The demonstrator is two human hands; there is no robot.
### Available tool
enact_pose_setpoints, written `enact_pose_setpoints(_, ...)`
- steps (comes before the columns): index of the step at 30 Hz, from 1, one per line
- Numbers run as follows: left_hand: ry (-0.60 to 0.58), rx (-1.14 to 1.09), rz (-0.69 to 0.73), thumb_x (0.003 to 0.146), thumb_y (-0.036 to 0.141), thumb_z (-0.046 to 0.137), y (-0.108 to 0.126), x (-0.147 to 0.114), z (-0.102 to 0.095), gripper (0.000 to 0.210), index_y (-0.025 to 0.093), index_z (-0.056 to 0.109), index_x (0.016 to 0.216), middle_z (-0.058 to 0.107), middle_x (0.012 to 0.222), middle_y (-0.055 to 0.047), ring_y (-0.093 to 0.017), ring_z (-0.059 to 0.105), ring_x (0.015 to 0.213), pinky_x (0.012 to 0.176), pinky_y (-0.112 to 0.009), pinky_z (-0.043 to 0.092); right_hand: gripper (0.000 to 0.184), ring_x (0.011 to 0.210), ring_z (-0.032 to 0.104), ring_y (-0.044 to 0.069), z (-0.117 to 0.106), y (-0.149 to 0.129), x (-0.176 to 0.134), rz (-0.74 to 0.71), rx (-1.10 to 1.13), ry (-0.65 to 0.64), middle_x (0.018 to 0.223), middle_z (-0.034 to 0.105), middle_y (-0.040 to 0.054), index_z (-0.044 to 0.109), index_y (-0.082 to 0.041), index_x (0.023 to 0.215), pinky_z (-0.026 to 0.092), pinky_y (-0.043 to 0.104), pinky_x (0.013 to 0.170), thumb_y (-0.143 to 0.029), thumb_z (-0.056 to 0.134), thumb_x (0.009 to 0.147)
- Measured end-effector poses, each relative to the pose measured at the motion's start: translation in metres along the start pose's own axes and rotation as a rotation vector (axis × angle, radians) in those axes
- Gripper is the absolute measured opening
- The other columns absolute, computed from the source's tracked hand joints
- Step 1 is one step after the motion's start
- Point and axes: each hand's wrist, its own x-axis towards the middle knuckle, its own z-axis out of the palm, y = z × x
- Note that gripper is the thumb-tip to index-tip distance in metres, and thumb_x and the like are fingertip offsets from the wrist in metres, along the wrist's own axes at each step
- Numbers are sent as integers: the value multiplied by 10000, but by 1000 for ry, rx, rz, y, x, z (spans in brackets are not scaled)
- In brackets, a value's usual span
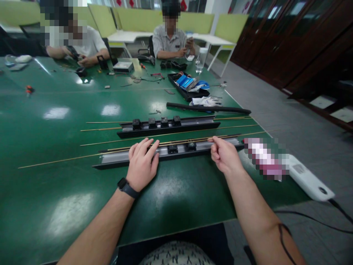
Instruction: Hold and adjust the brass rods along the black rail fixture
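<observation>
A black channel with a pale inner strip (110,157) lies across the green table in front of me. Two small black blocks, one of them a dark square piece (173,148), sit in it between my hands. Thin brass rods (182,141) run along its far edge. My left hand (143,160), watch at the wrist, rests over the channel's left part with fingers stretched out onto the far edge. Beside the channel's right part, my right hand (224,152) has its fingers curled, index finger and thumb pinching a brass rod.
Behind lies a second black channel (168,129) with several blocks, then a black tube (208,108), white gloves (205,101) and a black tray (182,90) of blue packets. A white power strip (310,176) is at the right edge. Two people sit across the table.
</observation>
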Motion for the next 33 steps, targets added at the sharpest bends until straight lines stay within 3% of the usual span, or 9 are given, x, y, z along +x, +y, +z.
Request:
enact_pose_setpoints(16,0,-27,-13,987,272,514,1,0,-1,461,263,546,1446,606,1432,-109,-290,478,1418,1181,-498,295,249,298,328,48,3,0,-5,44,-57,-99,485,516,-55,670,-155,883,167,154,275,-378,772,841)
enact_pose_setpoints(33,-13,-18,-10,998,271,493,1,1,-2,448,256,541,1444,608,1428,-110,-285,476,1422,1177,-500,305,145,281,319,54,-9,-6,7,-5,-1,75,470,503,-51,624,-186,807,184,161,258,-298,692,869)
